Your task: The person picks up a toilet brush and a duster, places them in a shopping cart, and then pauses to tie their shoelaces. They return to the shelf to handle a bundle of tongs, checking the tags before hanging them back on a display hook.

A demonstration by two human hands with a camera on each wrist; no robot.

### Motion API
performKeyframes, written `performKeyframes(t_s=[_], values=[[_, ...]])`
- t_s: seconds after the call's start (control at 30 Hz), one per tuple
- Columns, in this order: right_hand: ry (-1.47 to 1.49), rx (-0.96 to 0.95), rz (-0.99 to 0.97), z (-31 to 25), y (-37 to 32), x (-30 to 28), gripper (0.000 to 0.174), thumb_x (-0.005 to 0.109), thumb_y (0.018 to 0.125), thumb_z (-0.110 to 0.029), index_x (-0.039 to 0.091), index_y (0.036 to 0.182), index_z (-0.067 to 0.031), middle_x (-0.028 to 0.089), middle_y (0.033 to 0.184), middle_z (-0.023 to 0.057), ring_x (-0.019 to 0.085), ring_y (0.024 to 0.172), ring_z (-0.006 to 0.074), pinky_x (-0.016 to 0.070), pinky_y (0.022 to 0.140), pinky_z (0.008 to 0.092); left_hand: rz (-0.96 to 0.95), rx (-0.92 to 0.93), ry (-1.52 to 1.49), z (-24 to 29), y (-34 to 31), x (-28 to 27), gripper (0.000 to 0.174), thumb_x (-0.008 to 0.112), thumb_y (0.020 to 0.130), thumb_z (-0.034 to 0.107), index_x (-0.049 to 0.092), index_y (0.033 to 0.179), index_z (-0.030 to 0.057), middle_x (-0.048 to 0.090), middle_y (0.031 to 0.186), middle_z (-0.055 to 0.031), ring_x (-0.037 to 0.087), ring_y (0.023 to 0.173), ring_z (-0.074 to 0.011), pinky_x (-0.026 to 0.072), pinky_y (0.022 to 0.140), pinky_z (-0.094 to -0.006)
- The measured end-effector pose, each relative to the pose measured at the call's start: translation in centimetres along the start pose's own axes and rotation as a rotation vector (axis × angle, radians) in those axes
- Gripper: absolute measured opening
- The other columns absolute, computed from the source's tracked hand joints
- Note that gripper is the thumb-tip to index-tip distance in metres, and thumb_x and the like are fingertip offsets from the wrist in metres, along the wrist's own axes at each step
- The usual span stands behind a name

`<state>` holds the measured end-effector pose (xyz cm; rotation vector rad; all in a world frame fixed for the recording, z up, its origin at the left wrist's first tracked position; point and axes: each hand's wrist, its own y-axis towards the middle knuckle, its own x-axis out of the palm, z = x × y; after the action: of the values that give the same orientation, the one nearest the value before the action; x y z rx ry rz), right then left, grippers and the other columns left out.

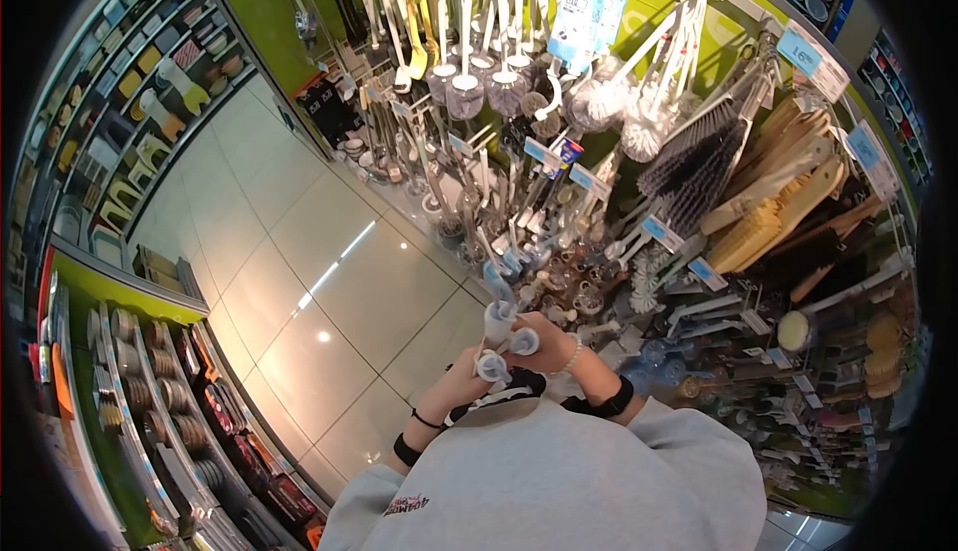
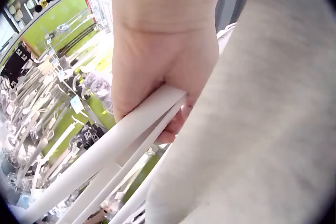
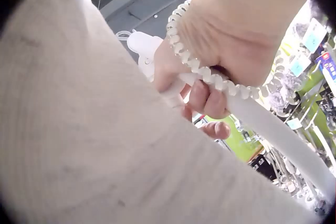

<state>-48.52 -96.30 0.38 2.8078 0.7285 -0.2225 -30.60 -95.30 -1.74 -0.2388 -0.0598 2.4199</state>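
Both hands are close together in front of the chest in the head view, around a group of long white plastic handles (image 1: 499,321) with rounded pale ends. My left hand (image 1: 457,381) grips several of these white handles (image 2: 100,155), which run down and away from the palm in the left wrist view. In my right hand (image 1: 554,351), the curled fingers (image 3: 202,98) hold a white handle (image 3: 278,129). A flat white handle end with a hanging loop (image 3: 143,48) sticks out past that hand. The tools' far ends are hidden.
A green-backed display of hanging brushes (image 1: 469,82) and brooms (image 1: 699,162) stands ahead and right, with price tags (image 1: 813,57) jutting out. Tiled floor (image 1: 349,281) lies to the left. Shelves of kitchenware (image 1: 160,381) line the left side.
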Motion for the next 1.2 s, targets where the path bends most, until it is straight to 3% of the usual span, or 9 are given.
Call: performKeyframes(t_s=[0.17, 0.27, 0.37, 0.43, 0.57, 0.7, 0.8, 0.93, 1.2], values=[[0.105, -0.177, -0.022, 1.3, 4.0, -0.8, 0.029, 0.067, 0.064, -0.002, 0.055, 0.09, -0.0042, 0.056, 0.08, 0.0093, 0.054, 0.071, 0.0228, 0.0429, 0.064, 0.0295, 0.176, 0.117, 0.282, -1.8, 2.2, -2.2, 0.026, 0.06, 0.079, 0.015, 0.052, 0.102, 0.0065, 0.058, 0.088, -0.0051, 0.056, 0.077, -0.0163, 0.0466, 0.067, -0.0298], [0.053, -0.205, -0.043, 1.6, 5.6, -1.8, 0.032, 0.068, 0.064, -0.001, 0.054, 0.092, -0.0036, 0.056, 0.08, 0.0099, 0.054, 0.071, 0.0242, 0.0428, 0.065, 0.0301, 0.133, -0.072, 0.002, 0.4, 2.9, -3.5, 0.031, 0.055, 0.08, 0.014, 0.049, 0.107, -0.0005, 0.055, 0.101, -0.014, 0.05, 0.097, -0.0235, 0.0402, 0.083, -0.0335], [0.076, -0.136, -0.072, 1.9, 7.1, -2.3, 0.029, 0.066, 0.067, -0.002, 0.055, 0.094, -0.0022, 0.058, 0.086, 0.0091, 0.056, 0.077, 0.0207, 0.0442, 0.07, 0.03, 0.095, 0.242, 0.239, 1.4, 3.8, -5.8, 0.032, 0.055, 0.081, 0.017, 0.049, 0.106, -0.0012, 0.056, 0.1, -0.013, 0.053, 0.091, -0.0212, 0.0412, 0.08, -0.0308], [0.109, -0.066, -0.091, 1.7, 8.2, -2.4, 0.026, 0.065, 0.07, -0.002, 0.056, 0.094, -0.0012, 0.059, 0.092, 0.0078, 0.057, 0.082, 0.0172, 0.0454, 0.074, 0.0299, 0.082, -0.012, 0.153, 1.8, 4.3, -7.0, 0.026, 0.049, 0.086, 0.017, 0.048, 0.109, 0.0046, 0.057, 0.094, -0.0078, 0.054, 0.086, -0.0173, 0.043, 0.074, -0.0297], [0.143, -0.028, 0.06, 1.9, 11.1, -1.9, 0.021, 0.06, 0.071, 0.0, 0.057, 0.092, -0.0004, 0.06, 0.085, 0.0067, 0.057, 0.079, 0.0147, 0.0469, 0.069, 0.0282, 0.007, -0.121, 0.059, -0.4, 5.8, -10.9, 0.029, 0.044, 0.089, 0.02, 0.046, 0.113, 0.0022, 0.057, 0.095, -0.008, 0.054, 0.086, -0.0171, 0.0429, 0.076, -0.0299], [0.11, 0.052, 0.431, 2.7, 14.9, -1.1, 0.022, 0.058, 0.071, 0.001, 0.056, 0.092, -0.0011, 0.06, 0.088, 0.0055, 0.056, 0.077, 0.0131, 0.0451, 0.07, 0.0267, 0.236, 0.065, -0.34, -1.7, 5.7, -16.2, 0.031, 0.037, 0.093, 0.022, 0.052, 0.104, -0.0028, 0.058, 0.083, -0.0077, 0.056, 0.077, -0.015, 0.0451, 0.073, -0.0278], [0.079, 0.092, 0.506, 2.6, 18.1, 0.0, 0.023, 0.057, 0.071, 0.002, 0.053, 0.093, -0.001, 0.06, 0.088, 0.0053, 0.056, 0.077, 0.011, 0.045, 0.069, 0.0261, 0.458, -0.003, -0.275, -3.0, 4.6, -21.6, 0.03, 0.038, 0.093, 0.024, 0.056, 0.088, -0.0008, 0.044, 0.053, 0.0027, 0.04, 0.048, -0.0044, 0.034, 0.047, -0.0191], [0.14, 0.026, 0.663, 1.7, 22.9, 2.8, 0.019, 0.056, 0.074, 0.001, 0.048, 0.091, -0.0005, 0.06, 0.086, 0.0056, 0.055, 0.075, 0.0087, 0.0445, 0.067, 0.024, 0.675, 0.028, -0.445, -4.0, 3.8, -27.5, 0.025, 0.046, 0.09, 0.021, 0.052, 0.074, 0.0029, 0.042, 0.055, 0.0044, 0.034, 0.045, -0.0021, 0.0284, 0.044, -0.0189], [0.046, -0.053, 0.893, 2.5, 30.2, 5.2, 0.017, 0.053, 0.08, -0.004, 0.048, 0.094, 0.0026, 0.062, 0.087, 0.0102, 0.05, 0.06, 0.0064, 0.0397, 0.052, 0.0203, 0.811, 0.085, -0.315, -6.0, 1.8, -36.0, 0.015, 0.054, 0.085, 0.014, 0.05, 0.074, 0.0049, 0.041, 0.056, 0.0048, 0.033, 0.045, -0.0026, 0.028, 0.043, -0.019]])
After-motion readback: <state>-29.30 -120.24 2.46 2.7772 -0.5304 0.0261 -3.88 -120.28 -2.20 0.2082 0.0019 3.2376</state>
